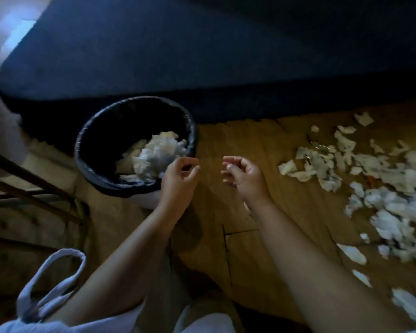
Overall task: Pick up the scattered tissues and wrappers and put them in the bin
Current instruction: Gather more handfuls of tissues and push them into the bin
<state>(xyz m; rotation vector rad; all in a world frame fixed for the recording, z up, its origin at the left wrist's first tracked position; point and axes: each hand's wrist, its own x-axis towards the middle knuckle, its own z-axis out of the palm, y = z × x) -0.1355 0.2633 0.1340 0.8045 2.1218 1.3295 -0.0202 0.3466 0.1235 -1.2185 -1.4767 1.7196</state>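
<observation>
just beside the bin (87,131), the left hand (180,175) and right hand (244,175) hung loosely curled, seemingly empty; tissues (382,188) littered the floor (238,140).

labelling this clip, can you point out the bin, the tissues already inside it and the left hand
bin (82,143): head view, on its left rim
tissues in the bin (154,152): head view, middle of the crumpled heap
left hand (180,175): head view, middle of the hand

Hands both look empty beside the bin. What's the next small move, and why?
Probably swing the right hand rightward to the nearest tissues on the floor and gather some. Both it and the left hand hold nothing, the bin already holds a wad, and most scraps lie scattered to the right.
</observation>
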